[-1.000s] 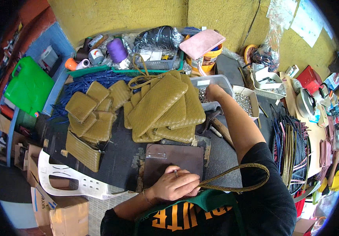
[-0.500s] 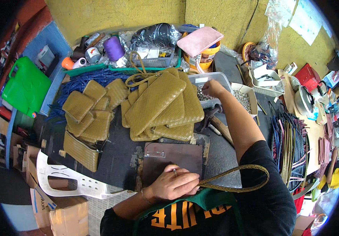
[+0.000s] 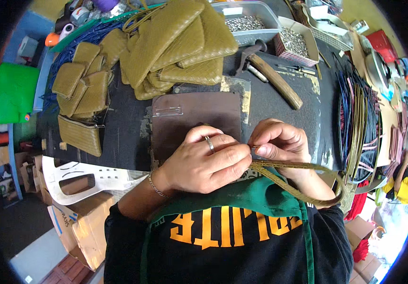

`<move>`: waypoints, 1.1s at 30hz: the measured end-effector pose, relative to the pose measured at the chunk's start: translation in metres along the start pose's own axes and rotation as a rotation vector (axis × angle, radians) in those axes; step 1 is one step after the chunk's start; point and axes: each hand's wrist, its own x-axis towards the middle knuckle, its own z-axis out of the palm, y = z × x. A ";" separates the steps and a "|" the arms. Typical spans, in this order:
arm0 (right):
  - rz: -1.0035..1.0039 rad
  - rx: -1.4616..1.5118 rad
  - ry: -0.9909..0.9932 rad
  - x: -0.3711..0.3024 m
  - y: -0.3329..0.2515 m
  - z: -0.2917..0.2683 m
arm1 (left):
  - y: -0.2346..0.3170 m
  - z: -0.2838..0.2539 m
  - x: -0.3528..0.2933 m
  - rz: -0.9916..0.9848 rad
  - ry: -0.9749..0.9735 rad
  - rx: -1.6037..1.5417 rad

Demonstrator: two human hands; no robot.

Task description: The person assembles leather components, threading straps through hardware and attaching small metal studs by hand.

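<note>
My left hand (image 3: 208,158), with a ring on one finger, is closed round the ends of a looped olive strap (image 3: 303,165) close to my body. The loop sticks out to the right, over my right wrist. Meeting its fingertips, my right hand (image 3: 283,142) pinches something small and dark at the strap's end, too small to make out. Just beyond the hands lies a dark brown board (image 3: 199,118) with a small clear rectangular piece (image 3: 167,110) on it. A wooden-handled hammer (image 3: 276,81) rests farther right.
Olive woven pouches (image 3: 175,38) lie piled at the back, smaller ones (image 3: 83,83) at the left. A clear tub (image 3: 272,23) and a checked box (image 3: 303,60) hold small metal pieces. Bundled straps (image 3: 355,128) hang at the right. A white plastic chair (image 3: 76,184) stands at the left.
My right hand has come back from the tub of metal pieces to the left hand, fingers now pinched by the strap's end. The view has tilted down toward my body.
</note>
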 end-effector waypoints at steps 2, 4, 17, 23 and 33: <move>-0.017 -0.046 -0.004 -0.011 0.002 -0.001 | 0.003 -0.001 -0.001 0.012 -0.045 0.027; -0.034 -0.093 -0.007 -0.020 0.003 -0.001 | 0.006 -0.002 -0.003 0.025 -0.090 0.056; -0.164 -0.406 -0.041 -0.032 0.000 0.002 | 0.011 -0.005 -0.005 0.035 -0.142 -0.017; -0.126 -0.369 -0.055 -0.031 0.002 0.001 | 0.010 -0.004 -0.007 0.020 -0.136 -0.047; -0.207 -0.378 -0.157 -0.031 0.005 -0.007 | 0.011 0.000 -0.006 0.015 -0.119 -0.073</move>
